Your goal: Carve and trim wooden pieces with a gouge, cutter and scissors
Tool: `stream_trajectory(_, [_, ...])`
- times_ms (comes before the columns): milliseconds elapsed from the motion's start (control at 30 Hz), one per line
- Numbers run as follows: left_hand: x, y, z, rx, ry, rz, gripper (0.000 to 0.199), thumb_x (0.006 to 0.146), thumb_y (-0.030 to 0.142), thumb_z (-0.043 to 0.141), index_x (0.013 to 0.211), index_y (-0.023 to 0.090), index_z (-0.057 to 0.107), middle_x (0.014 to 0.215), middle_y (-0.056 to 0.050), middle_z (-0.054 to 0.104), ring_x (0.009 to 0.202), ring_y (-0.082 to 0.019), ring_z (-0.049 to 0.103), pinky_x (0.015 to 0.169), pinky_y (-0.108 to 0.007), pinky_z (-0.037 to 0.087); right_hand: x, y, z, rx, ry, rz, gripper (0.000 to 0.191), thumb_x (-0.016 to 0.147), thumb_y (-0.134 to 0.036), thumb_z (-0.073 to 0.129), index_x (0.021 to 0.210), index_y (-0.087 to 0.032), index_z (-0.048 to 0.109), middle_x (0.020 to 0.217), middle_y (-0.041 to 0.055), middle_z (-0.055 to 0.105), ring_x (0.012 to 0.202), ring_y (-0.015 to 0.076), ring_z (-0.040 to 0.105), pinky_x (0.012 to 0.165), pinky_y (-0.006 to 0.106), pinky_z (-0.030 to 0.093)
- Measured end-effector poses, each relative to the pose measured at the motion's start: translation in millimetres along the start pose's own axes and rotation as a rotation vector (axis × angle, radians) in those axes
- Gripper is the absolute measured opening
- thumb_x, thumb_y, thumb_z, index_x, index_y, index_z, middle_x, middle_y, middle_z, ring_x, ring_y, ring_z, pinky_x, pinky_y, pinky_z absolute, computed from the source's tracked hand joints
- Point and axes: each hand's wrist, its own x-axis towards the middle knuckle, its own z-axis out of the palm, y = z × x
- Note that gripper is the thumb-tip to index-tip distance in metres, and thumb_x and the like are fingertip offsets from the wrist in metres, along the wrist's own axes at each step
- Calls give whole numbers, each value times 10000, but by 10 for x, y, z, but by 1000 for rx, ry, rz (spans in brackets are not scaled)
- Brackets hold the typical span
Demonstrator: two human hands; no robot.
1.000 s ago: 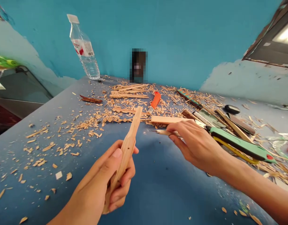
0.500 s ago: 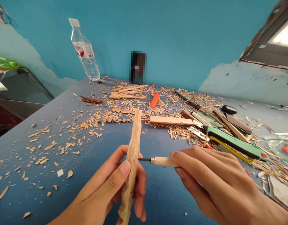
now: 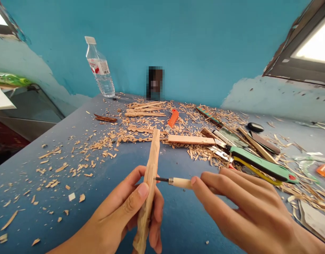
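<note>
My left hand [image 3: 128,208] is wrapped round a carved wooden stick [image 3: 151,169], its thumb on the near face and fingers behind. The stick stands tilted up, with notched edges toward its lower end. My right hand [image 3: 247,208] holds a small carving chisel [image 3: 180,182] by the end of its pale wooden handle, the index fingertip on it and the other fingers raised. The chisel lies roughly level, and its thin dark tip touches the stick's right edge. My right thumb is hidden.
Shavings cover much of the blue table [image 3: 120,165]. Beyond my hands lie a flat wooden strip [image 3: 191,140], an orange cutter [image 3: 173,118] and several carved sticks [image 3: 146,109]. A green-handled knife [image 3: 263,164] lies right. A plastic bottle [image 3: 100,70] stands back left.
My right hand's index finger has shifted slightly on the chisel's handle, and its other fingers have lifted and spread. The tip stays at the stick's edge. The camera view has tilted slightly.
</note>
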Motion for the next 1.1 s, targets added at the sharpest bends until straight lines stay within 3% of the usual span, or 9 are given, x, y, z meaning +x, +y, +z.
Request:
stream_trajectory(167, [13, 66, 35, 90, -21, 30, 265, 1035, 502, 602, 1080, 241, 586, 830, 32, 686, 613, -120, 695, 639, -278, 633, 7, -9, -76, -23, -5, -84, 314, 1063, -63, 380, 1249, -78, 633, 976, 93, 776, 695, 186, 676, 647, 366, 515])
stream_trajectory(333, [19, 69, 2, 245, -30, 58, 279, 1052, 537, 553, 1137, 272, 529, 852, 40, 673, 625, -110, 704, 638, -246, 601, 4, -37, -41, 265, -74, 101, 279, 1082, -115, 420, 1308, -112, 583, 810, 6, 698, 568, 124, 597, 524, 279, 483])
stream_trajectory(500, [50, 60, -51, 293, -90, 85, 291, 1056, 544, 540, 1123, 263, 506, 862, 44, 642, 611, -93, 697, 637, -234, 612, 92, -132, 31, 558, -88, 416, 271, 1120, -245, 442, 938, -231, 642, 716, -42, 689, 482, 92, 580, 450, 211, 462])
stream_trajectory(567, [56, 50, -72, 311, -84, 82, 291, 1056, 541, 543, 1127, 262, 495, 853, 48, 639, 622, -92, 709, 629, -215, 611, 98, -148, 50, 576, -74, 432, 303, 1131, -277, 430, 957, -227, 672, 672, -46, 673, 460, 87, 565, 439, 198, 456])
stream_trajectory(733, [57, 8, -94, 199, -47, 8, 313, 1055, 571, 520, 1139, 273, 471, 815, 68, 602, 494, -67, 627, 495, -202, 573, 9, -124, 141, 64, 4, 16, 371, 1096, -101, 318, 1258, -49, 647, 674, 10, 663, 488, 142, 578, 454, 297, 439])
stream_trajectory(800, [48, 13, -84, 190, -50, 8, 325, 1053, 585, 512, 1114, 268, 467, 805, 73, 592, 494, -67, 617, 506, -216, 586, -24, -121, 189, -38, 17, -69, 367, 1060, -54, 339, 1304, 16, 603, 708, 33, 670, 515, 165, 582, 477, 334, 440])
stream_trajectory(900, [13, 58, -57, 362, -38, 57, 329, 1057, 579, 510, 1141, 264, 467, 803, 67, 586, 558, -62, 623, 529, -166, 547, -32, -153, 228, 158, 19, 78, 304, 1097, -124, 385, 1265, -64, 631, 714, 11, 657, 501, 147, 556, 463, 315, 427])
stream_trajectory(1033, [-42, 136, -15, 541, -59, 80, 369, 1064, 604, 464, 1171, 250, 481, 829, 45, 582, 629, -67, 655, 516, -119, 467, 28, -228, 208, 529, 2, 380, 377, 1153, -288, 368, 982, -195, 690, 616, -38, 620, 440, 101, 541, 424, 227, 433])
stream_trajectory(1100, [-47, 140, -1, 539, -74, 95, 362, 1070, 596, 457, 1145, 243, 485, 832, 46, 580, 638, -63, 668, 526, -112, 466, 52, -246, 196, 550, 18, 399, 424, 1158, -280, 347, 899, -197, 672, 589, -46, 606, 425, 86, 535, 419, 206, 428])
